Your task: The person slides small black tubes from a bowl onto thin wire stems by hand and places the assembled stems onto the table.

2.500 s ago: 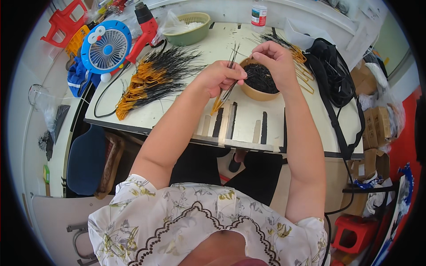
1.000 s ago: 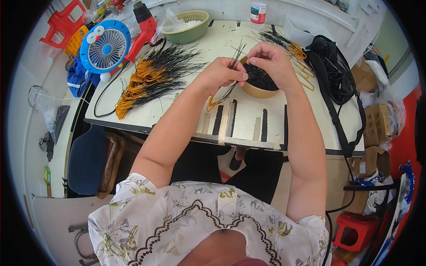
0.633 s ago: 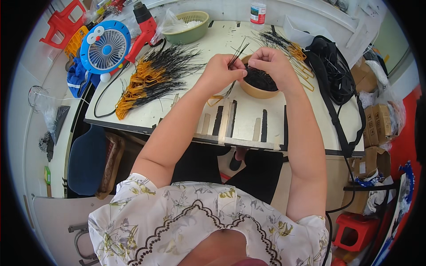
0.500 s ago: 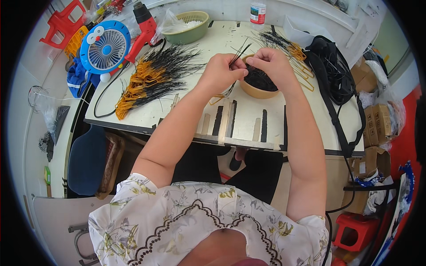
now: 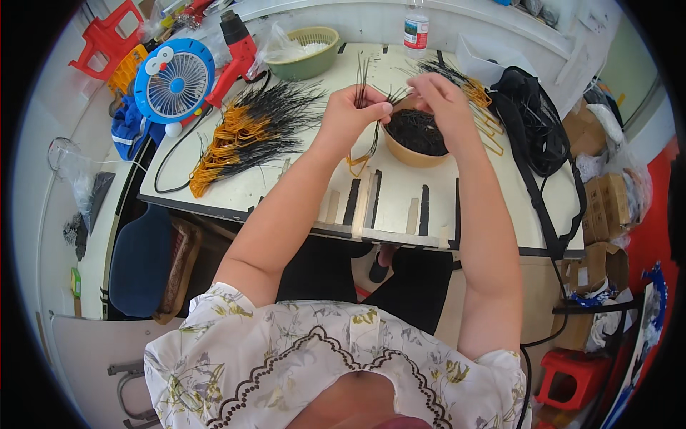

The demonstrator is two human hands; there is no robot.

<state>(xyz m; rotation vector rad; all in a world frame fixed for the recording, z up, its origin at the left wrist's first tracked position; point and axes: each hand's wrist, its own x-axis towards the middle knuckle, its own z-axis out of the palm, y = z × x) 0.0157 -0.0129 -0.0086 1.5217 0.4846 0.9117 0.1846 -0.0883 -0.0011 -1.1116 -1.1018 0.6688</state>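
My left hand (image 5: 350,114) pinches a wire harness (image 5: 373,146), black strands with a yellow-orange looped end. The loop hangs below my fingers toward the table, while the black strand ends fan out above and to the right. Over the far edge of a tan bowl (image 5: 413,159), my right hand (image 5: 444,107) has its thumb and fingers drawn together beside those strand ends. Whatever it holds is too small to make out. Small black pieces (image 5: 416,132) fill the bowl.
A pile of similar wire harnesses (image 5: 243,132) lies at left, with more (image 5: 475,89) at right. Behind stand a blue fan (image 5: 175,82), red heat gun (image 5: 239,53), green basket (image 5: 307,64) and bottle (image 5: 416,32). A black bag (image 5: 536,121) sits at right, its strap over the table edge.
My left hand has turned the wire harness more upright, its strands now spreading. My right hand has lifted slightly off the bowl, showing more of the black pieces. The view has shifted slightly.
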